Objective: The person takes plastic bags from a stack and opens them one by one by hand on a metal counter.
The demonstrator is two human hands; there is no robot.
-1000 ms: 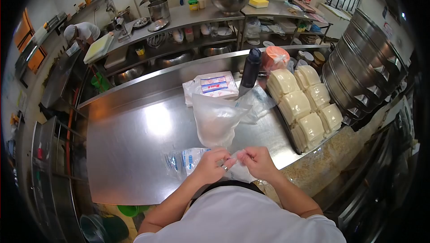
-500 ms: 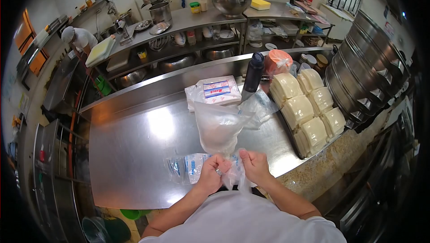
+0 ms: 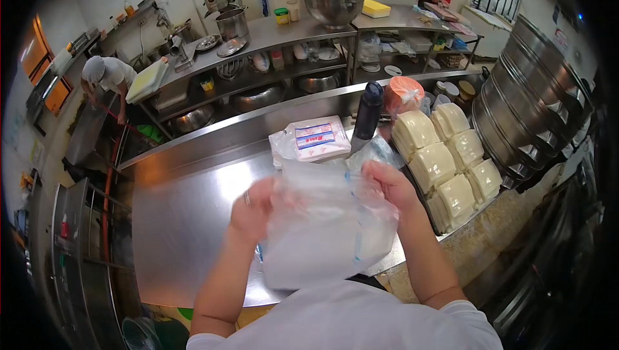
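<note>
Between left fingers (image 3: pixel 264 190) and right fingers (image 3: pixel 382 173): plastic bag (image 3: pixel 329 240) gripped, spread, seemingly unfilled; pale stacks (image 3: pixel 440 162) right of fingers, outside bag.

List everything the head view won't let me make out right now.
- Left hand's fingertips, head view: motion blur and the plastic bag obscure them.
- Print on the plastic bag, head view: smeared by motion.
- Steel table behind the bag, head view: the bag and hands cover it.
- Contents of the jars, head view: too small to tell.
- Bottom of the green bin, head view: cut off by the lower edge.
</note>
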